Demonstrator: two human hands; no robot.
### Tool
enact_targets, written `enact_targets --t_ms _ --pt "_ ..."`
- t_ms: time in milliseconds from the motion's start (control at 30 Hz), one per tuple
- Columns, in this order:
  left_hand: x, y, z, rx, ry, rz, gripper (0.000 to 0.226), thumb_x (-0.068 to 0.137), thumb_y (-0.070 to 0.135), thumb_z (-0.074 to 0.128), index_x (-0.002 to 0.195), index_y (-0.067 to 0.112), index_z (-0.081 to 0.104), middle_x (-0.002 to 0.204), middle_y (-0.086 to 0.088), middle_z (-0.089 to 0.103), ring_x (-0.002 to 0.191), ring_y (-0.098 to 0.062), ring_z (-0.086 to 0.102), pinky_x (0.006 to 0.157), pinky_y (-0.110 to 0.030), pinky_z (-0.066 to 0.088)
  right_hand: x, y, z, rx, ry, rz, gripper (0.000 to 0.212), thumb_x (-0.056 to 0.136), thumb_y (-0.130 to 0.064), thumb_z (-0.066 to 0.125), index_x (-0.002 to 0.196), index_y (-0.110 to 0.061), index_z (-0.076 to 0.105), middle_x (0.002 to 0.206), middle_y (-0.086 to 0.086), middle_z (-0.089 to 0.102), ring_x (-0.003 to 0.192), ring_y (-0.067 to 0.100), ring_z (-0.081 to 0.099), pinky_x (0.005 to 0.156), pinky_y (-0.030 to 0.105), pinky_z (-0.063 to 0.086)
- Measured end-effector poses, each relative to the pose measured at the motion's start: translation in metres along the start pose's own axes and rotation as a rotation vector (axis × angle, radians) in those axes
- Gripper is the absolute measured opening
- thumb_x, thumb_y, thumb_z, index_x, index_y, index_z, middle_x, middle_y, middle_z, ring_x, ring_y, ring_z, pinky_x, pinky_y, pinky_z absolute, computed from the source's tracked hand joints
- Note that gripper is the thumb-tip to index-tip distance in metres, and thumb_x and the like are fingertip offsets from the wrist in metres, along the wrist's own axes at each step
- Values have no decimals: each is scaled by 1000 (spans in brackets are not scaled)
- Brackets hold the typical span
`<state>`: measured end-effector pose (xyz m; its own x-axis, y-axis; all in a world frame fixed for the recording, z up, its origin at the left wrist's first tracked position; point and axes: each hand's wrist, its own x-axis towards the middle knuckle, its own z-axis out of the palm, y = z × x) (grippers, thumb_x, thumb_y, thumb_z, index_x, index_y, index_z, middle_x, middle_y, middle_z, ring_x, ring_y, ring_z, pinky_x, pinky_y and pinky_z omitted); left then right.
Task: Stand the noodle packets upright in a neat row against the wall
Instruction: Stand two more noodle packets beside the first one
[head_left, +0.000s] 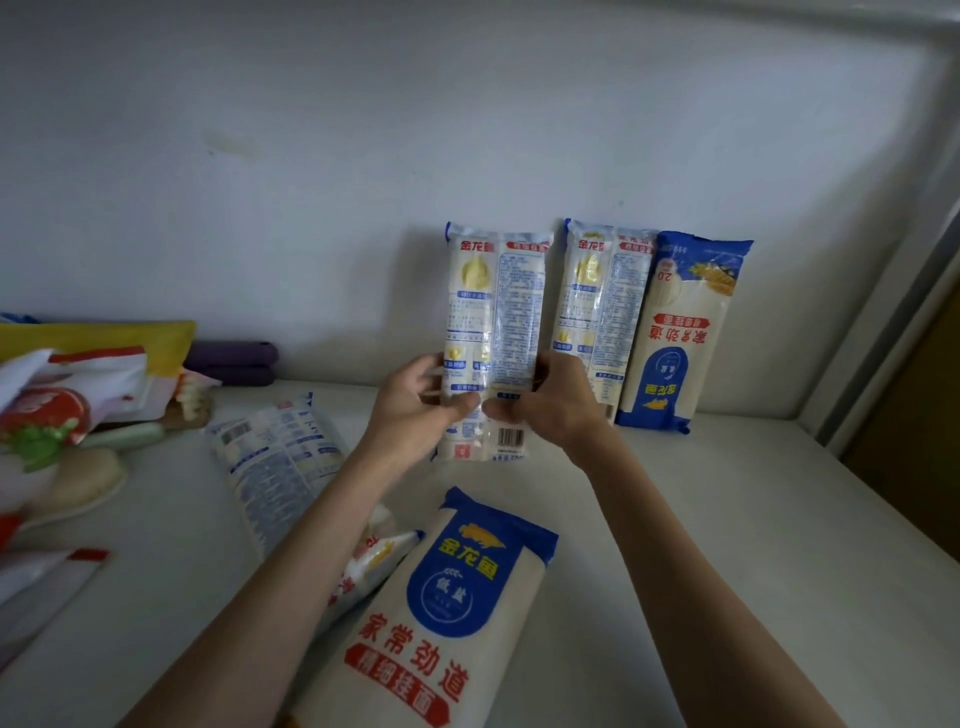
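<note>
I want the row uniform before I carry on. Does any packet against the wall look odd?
Yes: the rightmost standing packet is upside down, its front print inverted and facing out, while its neighbour shows its back label right way up.

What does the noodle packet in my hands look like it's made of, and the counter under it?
The held noodle packet looks like thin glossy plastic film: glare streaks, and pale noodles show through clear parts. The counter looks like a smooth, matte off-white surface, perhaps laminate or stone; the picture can't settle which.
</note>
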<state>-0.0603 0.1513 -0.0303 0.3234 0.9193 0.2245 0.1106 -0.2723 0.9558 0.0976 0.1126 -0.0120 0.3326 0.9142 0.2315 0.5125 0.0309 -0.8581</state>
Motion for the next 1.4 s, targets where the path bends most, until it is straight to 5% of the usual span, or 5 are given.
enact_targets --t_ms 100,333,567,933,1400 --pt "9 1 4 44 42 -28 33 82 11 77 112 18 64 107 1 72 90 -9 68 68 -20 51 1 -1 3 -93 57 -79 43 59 -11 90 93 -5 64 79 -4 69 70 7 66 52 11 50" --pt "32 -4 6 100 125 -37 33 76 5 81 102 19 65 92 6 71 79 -2 65 56 -13 44 8 7 13 -252 147 -95 51 63 -29 88 103 -14 60 92 -1 71 80 16 69 70 39 60" --pt "43 -9 13 35 170 48 29 78 5 80 97 19 65 87 12 70 76 3 65 54 -8 47 13 13 7 -468 62 96 38 71 -24 82 100 -8 65 97 6 70 85 25 68 75 41 60" --pt "56 -24 0 317 -160 -157 32 66 0 86 87 16 67 91 -1 73 89 -15 71 84 -33 58 6 20 25 -417 224 160 17 78 -4 70 92 -4 60 99 14 65 91 33 66 70 36 57" --pt "44 -30 16 594 116 -50 29 68 33 88 74 9 73 73 -2 71 66 -15 65 53 -29 51 6 26 22 -279 189 255 27 81 -15 70 103 -2 60 104 15 64 96 32 64 67 28 45"
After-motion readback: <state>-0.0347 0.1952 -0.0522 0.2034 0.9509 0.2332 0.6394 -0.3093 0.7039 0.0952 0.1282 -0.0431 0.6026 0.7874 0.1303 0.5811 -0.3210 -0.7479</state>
